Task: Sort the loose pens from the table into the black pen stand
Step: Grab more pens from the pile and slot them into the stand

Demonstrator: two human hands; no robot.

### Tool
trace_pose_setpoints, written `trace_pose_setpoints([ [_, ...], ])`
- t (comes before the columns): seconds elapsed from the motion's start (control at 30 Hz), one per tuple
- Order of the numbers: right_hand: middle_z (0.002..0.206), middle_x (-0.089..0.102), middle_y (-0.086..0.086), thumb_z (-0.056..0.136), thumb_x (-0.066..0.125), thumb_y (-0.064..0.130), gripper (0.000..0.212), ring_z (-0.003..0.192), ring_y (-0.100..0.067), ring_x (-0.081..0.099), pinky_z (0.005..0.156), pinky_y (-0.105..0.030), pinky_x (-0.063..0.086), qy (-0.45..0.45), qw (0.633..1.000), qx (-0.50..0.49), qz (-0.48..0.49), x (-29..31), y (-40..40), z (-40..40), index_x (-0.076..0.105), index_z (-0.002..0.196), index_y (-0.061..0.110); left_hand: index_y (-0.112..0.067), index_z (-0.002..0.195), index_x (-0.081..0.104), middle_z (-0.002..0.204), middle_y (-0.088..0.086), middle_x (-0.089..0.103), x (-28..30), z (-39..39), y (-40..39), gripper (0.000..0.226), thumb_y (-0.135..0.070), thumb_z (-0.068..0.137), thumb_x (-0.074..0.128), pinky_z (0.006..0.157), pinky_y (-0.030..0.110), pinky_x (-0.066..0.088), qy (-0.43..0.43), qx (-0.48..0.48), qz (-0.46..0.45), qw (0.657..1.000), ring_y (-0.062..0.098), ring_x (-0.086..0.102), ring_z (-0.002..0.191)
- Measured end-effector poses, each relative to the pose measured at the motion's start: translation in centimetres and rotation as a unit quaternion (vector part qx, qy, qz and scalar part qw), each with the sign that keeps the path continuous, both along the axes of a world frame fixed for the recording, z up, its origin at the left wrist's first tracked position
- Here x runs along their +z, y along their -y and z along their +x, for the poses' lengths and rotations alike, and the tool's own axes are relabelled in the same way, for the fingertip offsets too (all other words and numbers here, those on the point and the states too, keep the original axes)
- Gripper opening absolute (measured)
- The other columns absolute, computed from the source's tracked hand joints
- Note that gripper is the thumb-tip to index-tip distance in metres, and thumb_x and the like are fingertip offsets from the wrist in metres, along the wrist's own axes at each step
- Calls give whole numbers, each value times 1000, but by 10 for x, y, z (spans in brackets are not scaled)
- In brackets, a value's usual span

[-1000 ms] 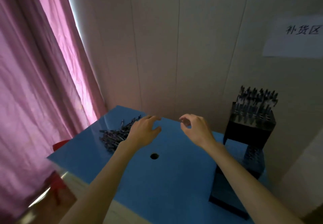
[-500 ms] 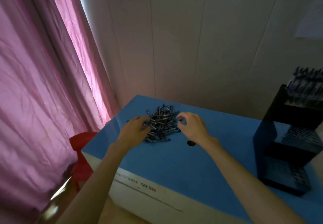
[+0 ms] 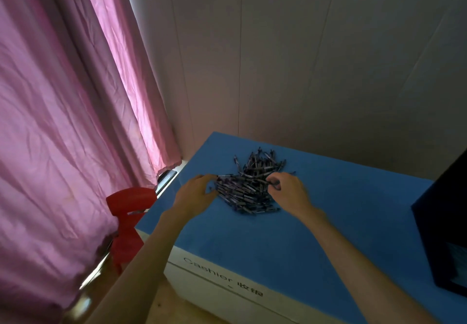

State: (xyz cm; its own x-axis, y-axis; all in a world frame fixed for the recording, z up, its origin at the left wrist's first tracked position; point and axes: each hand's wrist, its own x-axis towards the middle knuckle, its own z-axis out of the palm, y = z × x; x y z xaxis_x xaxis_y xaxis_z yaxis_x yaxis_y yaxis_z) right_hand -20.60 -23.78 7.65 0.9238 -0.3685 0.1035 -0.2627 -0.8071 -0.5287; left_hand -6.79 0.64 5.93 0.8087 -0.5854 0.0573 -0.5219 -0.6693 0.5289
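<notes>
A pink curtain (image 3: 65, 121) hangs to the left of both hands, and a red chair (image 3: 129, 212) stands below it, just off the blue bench (image 3: 252, 242). The bench's white front carries the printed word "Cashier". Far right of the right hand, at the frame's edge, the black pen stand (image 3: 444, 222) is only partly in view. Nothing lies between the hands and the pens.

Both bare forearms reach forward over the bench. The left hand (image 3: 195, 192) rests at the pile's left edge, its grip narrow, fingers curled against the outer pens; whether it holds one I cannot tell. The right hand (image 3: 288, 189) sits at the pile's right side, its fingertips (image 3: 271, 180) pinching among the pens.

The loose pens (image 3: 250, 184) form a dark, tangled heap between and beyond the two hands, well apart from the stand.
</notes>
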Motion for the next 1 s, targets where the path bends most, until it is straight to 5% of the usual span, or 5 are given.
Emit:
trace_pose_setpoints([
  [0.53,117,68,0,97,62,20,23,92,-11,63,86,-28,55,-25,997,-63,33,-45,1,117,67,120,18,-25,129,61,120,3,59,-65,150,20,38,-24,92,61,90,36,49,-49,-30,102,993,24,59,110],
  [0.8,117,67,-1,98,61,19,22,94,-13,63,90,-31,55,-30,992,-118,46,-62,3,142,67,120,17,-22,128,63,127,4,58,-105,198,66,31,-24,98,56,102,42,41,-5,-77,127,989,27,52,124],
  [1.0,115,66,0,98,60,18,20,93,-13,64,86,-27,54,-25,989,-141,34,-69,10,155,67,117,18,-24,124,65,124,6,58,-128,221,88,26,-24,100,53,97,41,40,-3,-128,186,974,28,52,121],
])
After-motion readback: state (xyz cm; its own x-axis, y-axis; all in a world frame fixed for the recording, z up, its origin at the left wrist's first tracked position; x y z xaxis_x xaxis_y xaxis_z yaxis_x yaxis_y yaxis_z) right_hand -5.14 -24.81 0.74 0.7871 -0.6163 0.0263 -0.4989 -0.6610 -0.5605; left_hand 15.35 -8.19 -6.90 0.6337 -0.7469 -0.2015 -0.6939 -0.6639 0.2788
